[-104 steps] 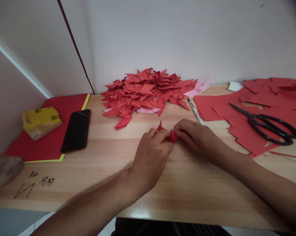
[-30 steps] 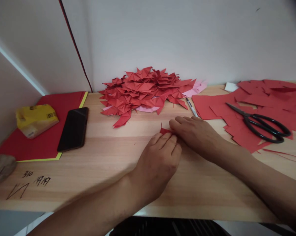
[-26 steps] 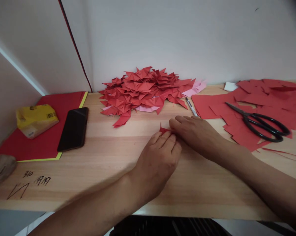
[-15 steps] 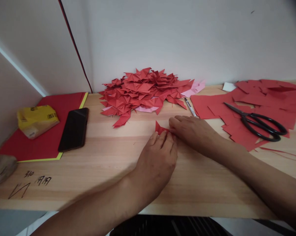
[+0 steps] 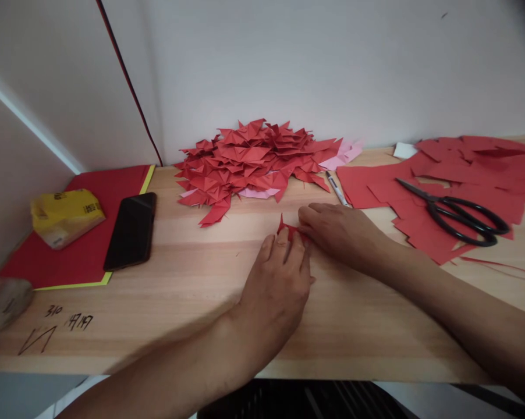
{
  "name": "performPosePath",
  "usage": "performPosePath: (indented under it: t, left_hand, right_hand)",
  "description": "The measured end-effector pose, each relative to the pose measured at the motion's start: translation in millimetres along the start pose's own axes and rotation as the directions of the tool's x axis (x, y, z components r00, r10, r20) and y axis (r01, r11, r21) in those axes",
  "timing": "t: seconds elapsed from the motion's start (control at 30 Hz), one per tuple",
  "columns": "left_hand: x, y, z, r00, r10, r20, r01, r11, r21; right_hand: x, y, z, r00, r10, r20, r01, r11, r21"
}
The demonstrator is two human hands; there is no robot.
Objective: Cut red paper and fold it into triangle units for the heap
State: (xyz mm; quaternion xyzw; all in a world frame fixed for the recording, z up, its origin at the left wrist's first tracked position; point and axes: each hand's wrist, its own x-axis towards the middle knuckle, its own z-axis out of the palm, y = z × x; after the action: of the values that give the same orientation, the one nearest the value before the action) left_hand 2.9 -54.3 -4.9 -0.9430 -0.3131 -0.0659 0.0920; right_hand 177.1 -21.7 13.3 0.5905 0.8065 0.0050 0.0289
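Note:
A small folded piece of red paper (image 5: 287, 232) lies on the wooden table between my two hands, one thin point of it standing up. My left hand (image 5: 282, 291) presses on its near side with bent fingers, which cover most of the piece. At its right end, my right hand (image 5: 334, 228) pinches the paper; those fingertips are partly hidden. Behind both hands rises a heap of folded red paper pieces (image 5: 245, 154) with sharp points, a few pink pieces (image 5: 345, 153) among them.
Flat red paper pieces (image 5: 376, 180) spread at the right, with black-handled scissors (image 5: 467, 218) on top. A pen (image 5: 336, 189) lies beside them. At left, a phone (image 5: 130, 231) and a yellow packet (image 5: 68, 215) rest on large red sheets (image 5: 118, 180). A wall stands behind the table (image 5: 192, 343).
The upright point of the red paper has turned narrower and tipped slightly right. My left fingers have shifted and spread a little on the piece; my right hand has barely moved.

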Motion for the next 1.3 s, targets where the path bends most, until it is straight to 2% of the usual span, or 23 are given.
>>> performPosePath:
  t: [0.2,0.3,0.43,0.53,0.63,0.73,0.87,0.97,1.3]
  left_hand:
    - [0,0,0.9,1.000,0.013,-0.005,-0.013,1.000,-0.004]
    - [1,-1,1.2,1.000,0.023,-0.006,-0.023,1.000,-0.008]
    - [1,-2,1.9,1.000,0.017,0.005,-0.017,1.000,-0.025]
    - [1,-2,2.3,1.000,0.015,0.013,-0.015,0.999,-0.037]
    - [1,-2,2.3,1.000,0.011,0.014,-0.010,0.999,-0.047]
    - [1,-2,1.9,1.000,0.011,0.009,-0.011,0.998,-0.058]
    - [1,-3,1.1,1.000,0.000,-0.009,0.000,0.997,-0.075]
    - [2,-3,-0.2,1.000,-0.014,-0.013,0.013,0.995,-0.100]
    - [4,-7,-3.1,1.000,-0.010,-0.028,0.006,0.989,-0.149]
  right_hand:
    - [-2,1,1,1.000,0.002,-0.027,0.000,0.998,0.058]
    - [-4,7,8,0.997,-0.006,-0.080,0.021,0.983,0.182]
    - [-9,24,13,0.979,-0.057,-0.198,0.143,0.879,0.454]
    - [-14,35,7,0.968,-0.170,-0.187,0.245,0.813,0.528]
    - [-20,39,0,0.967,-0.234,-0.101,0.254,0.857,0.449]
    - [-25,35,-1,0.971,-0.234,-0.052,0.240,0.936,0.259]
    - [-30,26,4,0.967,-0.247,-0.056,0.249,0.968,0.030]
    - [-32,18,5,0.966,-0.246,-0.074,0.241,0.967,-0.078]
    - [-52,5,-4,0.972,-0.225,-0.061,0.217,0.969,-0.121]
